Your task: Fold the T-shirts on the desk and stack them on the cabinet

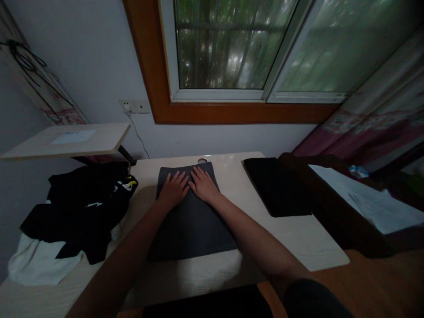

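Dark grey folded cloth (192, 216): one item, laid flat as a neat rectangle on the pale table (298, 238), near its middle and reaching toward the far edge. Head view, the only view supplied. The left hand (173, 191) and the right hand (203, 185) are rested side by side on the far part of the cloth, palms down, fingers spread and flat, nothing being gripped; the thumbs are almost touching. The cloth is judged to be already folded, with straight edges and no loose flaps to be seen; pressing or smoothing appears to be the stage in hand, and whether a further fold remains cannot be told. A small ring-shaped object (202, 160), too dim to be identified, is seen just beyond the far edge of the cloth. One black flat rectangle (277, 185), possibly another folded piece, is lain apart to the right on the same table. One heap of black garments (86, 203) with yellow and white markings is piled at the left, over something white (39, 263). One raised side board (69, 139) is stood above the heap. One wall socket (134, 106) with a white cable is noted beneath one window (251, 48).
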Available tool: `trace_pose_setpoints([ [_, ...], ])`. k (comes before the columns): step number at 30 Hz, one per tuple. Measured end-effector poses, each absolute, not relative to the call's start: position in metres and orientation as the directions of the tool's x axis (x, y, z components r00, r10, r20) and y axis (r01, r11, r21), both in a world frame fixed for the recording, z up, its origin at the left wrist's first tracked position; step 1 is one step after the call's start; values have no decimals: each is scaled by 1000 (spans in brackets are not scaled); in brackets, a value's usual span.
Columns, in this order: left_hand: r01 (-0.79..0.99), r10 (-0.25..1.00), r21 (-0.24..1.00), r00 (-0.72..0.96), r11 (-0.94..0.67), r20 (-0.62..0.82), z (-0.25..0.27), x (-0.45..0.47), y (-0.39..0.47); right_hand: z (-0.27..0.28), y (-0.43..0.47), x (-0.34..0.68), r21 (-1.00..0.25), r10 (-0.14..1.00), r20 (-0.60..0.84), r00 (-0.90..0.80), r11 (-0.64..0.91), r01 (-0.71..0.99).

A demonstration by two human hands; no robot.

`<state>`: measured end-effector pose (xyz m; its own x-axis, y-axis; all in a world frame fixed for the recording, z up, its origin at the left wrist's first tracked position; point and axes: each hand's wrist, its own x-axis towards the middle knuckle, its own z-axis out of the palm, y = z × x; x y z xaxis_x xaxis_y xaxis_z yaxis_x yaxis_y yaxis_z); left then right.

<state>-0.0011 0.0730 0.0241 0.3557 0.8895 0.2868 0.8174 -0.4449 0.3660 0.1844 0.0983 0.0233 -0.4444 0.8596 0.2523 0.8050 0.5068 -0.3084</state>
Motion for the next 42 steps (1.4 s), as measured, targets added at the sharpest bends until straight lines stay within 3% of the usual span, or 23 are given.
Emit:
trace_pose_setpoints([
  [12, 877, 957, 409, 167, -254, 236, 11, -61, 82, 10, 110, 231, -324, 936, 190, -296, 344, 881],
  [19, 927, 961, 319, 117, -196, 249, 2, -94, 55, 4, 98, 265, -344, 944, 156, -290, 327, 880],
  [34, 908, 942, 279, 261, -314, 210, 3, -118, -16, 4, 31, 310, -395, 912, 224, -343, 407, 824],
  [38, 841, 901, 338, 354, -423, 249, 7, -119, -18, 6, 23, 313, -405, 893, 243, -379, 448, 797],
  [42, 812, 895, 389, 349, -436, 277, 7, -121, -18, 8, 21, 313, -417, 882, 280, -379, 467, 779],
])
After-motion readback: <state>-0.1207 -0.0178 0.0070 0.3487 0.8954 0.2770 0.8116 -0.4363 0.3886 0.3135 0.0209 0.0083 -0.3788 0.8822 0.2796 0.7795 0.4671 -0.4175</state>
